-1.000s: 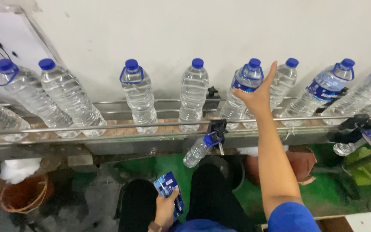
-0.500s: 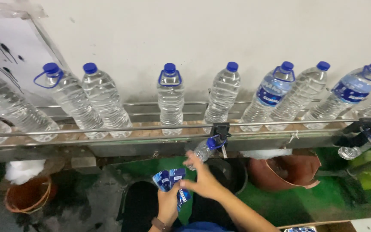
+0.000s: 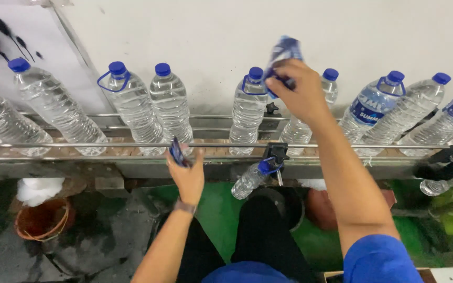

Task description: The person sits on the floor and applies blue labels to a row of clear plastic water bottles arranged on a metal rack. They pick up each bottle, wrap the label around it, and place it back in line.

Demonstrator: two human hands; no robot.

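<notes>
Right hand (image 3: 301, 94) gripping one blue label (image 3: 284, 52), left hand (image 3: 187, 175) clutching blue labels (image 3: 176, 152), beside nine upright bottles (image 3: 170, 110).

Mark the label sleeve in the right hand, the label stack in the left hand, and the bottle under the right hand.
blue label sleeve (image 3: 284, 52), head view, its upper body.
label stack (image 3: 176, 152), head view, its top edge.
capped bottle (image 3: 247, 112), head view, its clear body.

A long metal belt (image 3: 132, 152) ran by the white wall (image 3: 205, 31). Clear water bottles (image 3: 170, 107) stood on it.
</notes>
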